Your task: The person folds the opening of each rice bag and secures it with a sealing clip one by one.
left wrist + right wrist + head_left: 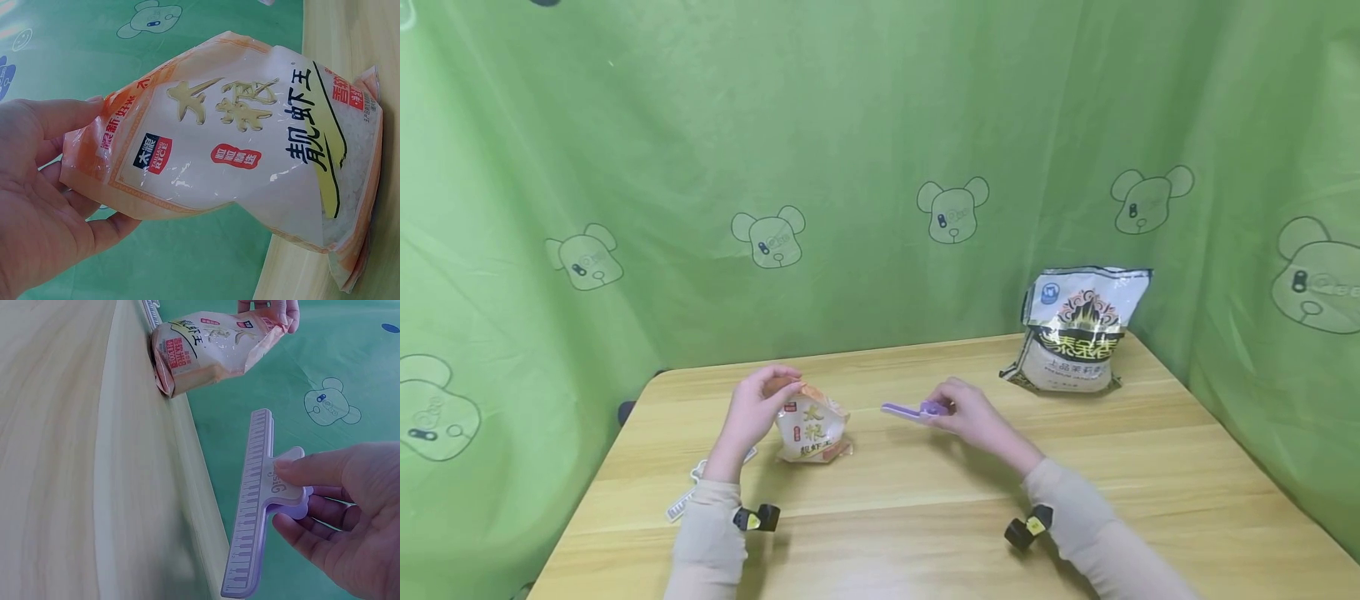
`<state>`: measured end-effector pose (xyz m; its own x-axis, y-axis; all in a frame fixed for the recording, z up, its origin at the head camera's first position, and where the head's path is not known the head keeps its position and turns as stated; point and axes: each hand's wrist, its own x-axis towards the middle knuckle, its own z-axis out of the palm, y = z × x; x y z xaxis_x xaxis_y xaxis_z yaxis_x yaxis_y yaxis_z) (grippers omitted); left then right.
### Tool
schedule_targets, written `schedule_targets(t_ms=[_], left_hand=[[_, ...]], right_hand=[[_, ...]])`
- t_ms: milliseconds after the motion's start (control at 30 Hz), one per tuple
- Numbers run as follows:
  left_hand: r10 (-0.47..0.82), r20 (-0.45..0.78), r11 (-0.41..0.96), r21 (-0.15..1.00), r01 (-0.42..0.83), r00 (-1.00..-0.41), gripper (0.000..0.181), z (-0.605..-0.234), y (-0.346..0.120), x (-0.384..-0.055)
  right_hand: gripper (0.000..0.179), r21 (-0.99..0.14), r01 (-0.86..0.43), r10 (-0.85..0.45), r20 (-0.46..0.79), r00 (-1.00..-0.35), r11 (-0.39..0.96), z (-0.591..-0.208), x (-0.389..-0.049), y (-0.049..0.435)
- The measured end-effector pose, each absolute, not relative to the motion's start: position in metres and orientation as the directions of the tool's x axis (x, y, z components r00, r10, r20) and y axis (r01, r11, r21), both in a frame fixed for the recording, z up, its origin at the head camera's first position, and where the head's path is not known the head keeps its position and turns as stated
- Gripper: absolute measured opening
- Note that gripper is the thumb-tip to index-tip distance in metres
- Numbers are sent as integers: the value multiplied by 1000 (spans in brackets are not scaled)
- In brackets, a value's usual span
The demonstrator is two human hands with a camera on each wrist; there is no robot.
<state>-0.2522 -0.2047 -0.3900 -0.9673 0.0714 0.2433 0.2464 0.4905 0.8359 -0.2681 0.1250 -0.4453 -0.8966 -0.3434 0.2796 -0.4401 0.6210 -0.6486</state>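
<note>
My left hand (752, 412) grips the top of a small orange-and-white rice bag (812, 429), thumb on its front face and fingers behind it. The left wrist view shows the bag (219, 137) close up, with white grains through the clear lower part. In my right hand (973, 417) is a long purple bag clip (917, 411), pinched by its handles between thumb and fingers. The right wrist view shows piano-key markings along the bar of the clip (250, 506); it is held apart from the bag.
A larger rice bag (1075, 333) stands upright at the back right of the wooden table (910, 517). Beside my left forearm lies a white clip (681, 504) with piano-key markings, partly hidden by the arm. Green curtains (865, 125) hang behind the table.
</note>
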Motion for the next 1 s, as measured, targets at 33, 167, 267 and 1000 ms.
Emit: schedule_targets(t_ms=[33, 167, 267, 1000], left_hand=[[70, 241, 489, 837, 244, -968, 23, -390, -205, -252], [69, 242, 496, 834, 244, -968, 22, -392, -205, -253], [67, 237, 500, 832, 238, -969, 21, -392, -205, -253], [78, 254, 499, 827, 259, -964, 23, -393, -206, -254]], right_hand=[[21, -652, -442, -343, 283, -896, 616, -446, -268, 124], [20, -664, -444, -346, 285, -894, 601, -447, -270, 119], [20, -676, -445, -352, 282, -892, 587, -447, -272, 116], [16, -670, -489, -366, 330, -870, 558, -444, -274, 95]])
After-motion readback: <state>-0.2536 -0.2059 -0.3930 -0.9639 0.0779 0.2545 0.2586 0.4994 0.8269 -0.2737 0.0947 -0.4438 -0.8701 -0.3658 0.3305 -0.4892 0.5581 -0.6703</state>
